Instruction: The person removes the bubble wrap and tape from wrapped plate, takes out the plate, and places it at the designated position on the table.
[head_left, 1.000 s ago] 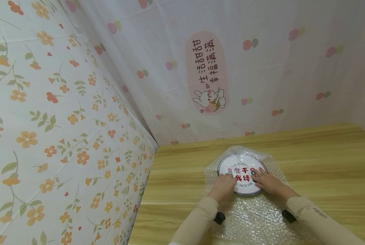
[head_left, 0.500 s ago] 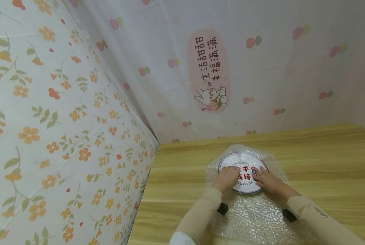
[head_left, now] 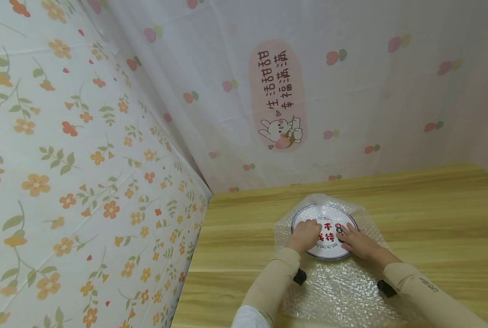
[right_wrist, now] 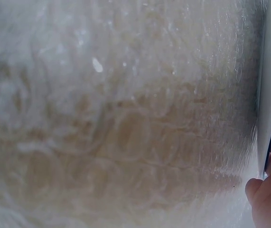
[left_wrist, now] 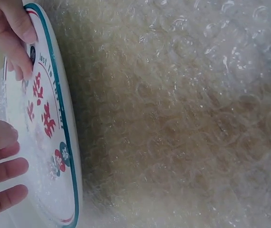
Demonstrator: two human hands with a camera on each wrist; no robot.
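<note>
Atop a sheet of bubble wrap, which covers part of the wooden table, lies a round white plate printed with red characters and edged in green. It looks like ceramic or hard enamel: stiff, smooth, perhaps moderately heavy, and probably easy to chip if knocked. The glossy face offers fingers little to catch on, so the safest hold would seem to be at opposite sides of the rim, thumbs above and fingertips under the edge. The right hand lies over the right side of the plate, fingers spread and touching its face; it grips nothing that I can make out. The left hand is over the opposite side, its fingers loosely bent with nothing visible in them; whether any of them touches the plate is hard to tell. Soft and slick, the bubble wrap cushions the plate but may let it slide, and its loose near part runs beneath the forearms, where a black piece at the left wrist and a black mount at the right could snag the film. Behind hangs a fruit-print cloth, with a floral cloth to the left, both apart from the plate.
</note>
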